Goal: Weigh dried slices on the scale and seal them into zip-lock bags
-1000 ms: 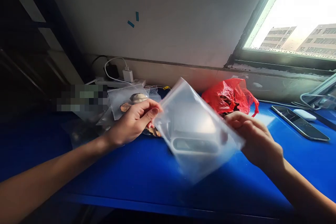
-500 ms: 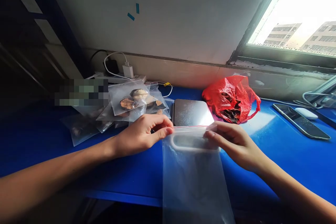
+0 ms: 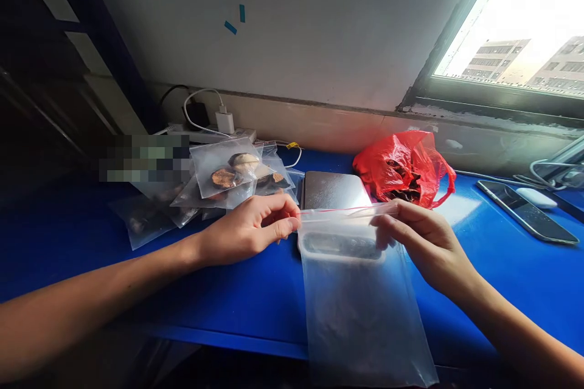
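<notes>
A clear zip-lock bag (image 3: 360, 310) with a red line along its top hangs between my hands and looks flat, with nothing visible inside. My left hand (image 3: 258, 228) pinches its top left corner. Near the top right corner, my right hand (image 3: 422, 240) grips the bag, some fingers showing through the plastic. Behind the bag sits a kitchen scale (image 3: 337, 188) with a shiny metal plate; its front part shows blurred through the film. To the left lie several filled zip-lock bags (image 3: 223, 152), the top one holding brown and pale pieces.
A red plastic bag (image 3: 396, 161) with dark dried pieces stands behind the scale's right side. Farther right on the blue table (image 3: 210, 310) lie a phone (image 3: 527, 211) and a white rounded object (image 3: 536, 197). A white charger (image 3: 224, 120) and cables are along the wall.
My right hand has moved right and slightly up, and the zip-lock bag has shifted right with its top edge stretched wider. My left hand keeps its pinch at the corner.
</notes>
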Demonstrator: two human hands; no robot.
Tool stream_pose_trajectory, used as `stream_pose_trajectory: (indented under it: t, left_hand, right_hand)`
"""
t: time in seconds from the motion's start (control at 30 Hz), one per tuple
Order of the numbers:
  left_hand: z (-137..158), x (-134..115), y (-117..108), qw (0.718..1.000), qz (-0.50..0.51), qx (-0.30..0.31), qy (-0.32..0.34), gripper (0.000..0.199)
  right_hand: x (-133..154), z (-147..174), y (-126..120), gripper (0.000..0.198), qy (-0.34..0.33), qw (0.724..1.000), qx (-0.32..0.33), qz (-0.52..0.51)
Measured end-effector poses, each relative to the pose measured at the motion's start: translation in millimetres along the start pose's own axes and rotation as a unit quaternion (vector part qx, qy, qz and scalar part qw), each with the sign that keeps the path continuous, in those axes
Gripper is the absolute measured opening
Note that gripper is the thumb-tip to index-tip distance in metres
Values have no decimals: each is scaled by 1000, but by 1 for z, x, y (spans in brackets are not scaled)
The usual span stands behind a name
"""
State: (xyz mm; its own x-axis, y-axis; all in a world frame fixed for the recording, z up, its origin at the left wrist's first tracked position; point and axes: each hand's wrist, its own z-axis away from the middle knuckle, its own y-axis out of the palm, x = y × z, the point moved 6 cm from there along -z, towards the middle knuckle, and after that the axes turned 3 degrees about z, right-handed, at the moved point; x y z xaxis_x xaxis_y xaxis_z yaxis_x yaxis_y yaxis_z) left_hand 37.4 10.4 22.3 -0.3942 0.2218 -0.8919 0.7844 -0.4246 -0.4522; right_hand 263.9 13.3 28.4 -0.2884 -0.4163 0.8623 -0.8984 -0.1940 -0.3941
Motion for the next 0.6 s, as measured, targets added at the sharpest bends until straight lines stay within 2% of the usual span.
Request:
stream_pose_trajectory:
  t: [0.17,0.27,0.33,0.43,0.5,0.6]
  left_hand:
    - [1,-3,-2,1000,-23,-11,16,19]
    - [3,-10,-2,993,-80,-48,73,17]
    - [6,-19,-2,973,-145,-97,151,15]
    - [15,-32,6,922,-237,-146,271,14]
    - [19,-36,16,894,-278,-143,321,13]
    - [23,-39,30,872,-311,-123,358,10]
  right_hand:
    - [7,3,8,17,-71,994,53,59]
    - [8,4,2,12,-105,988,13,109]
    - [13,5,-3,20,-151,972,-53,174]
    - [26,12,5,27,-235,918,-103,303]
    - [33,17,23,32,-274,890,-75,357]
    - [39,25,48,28,-312,872,-11,377]
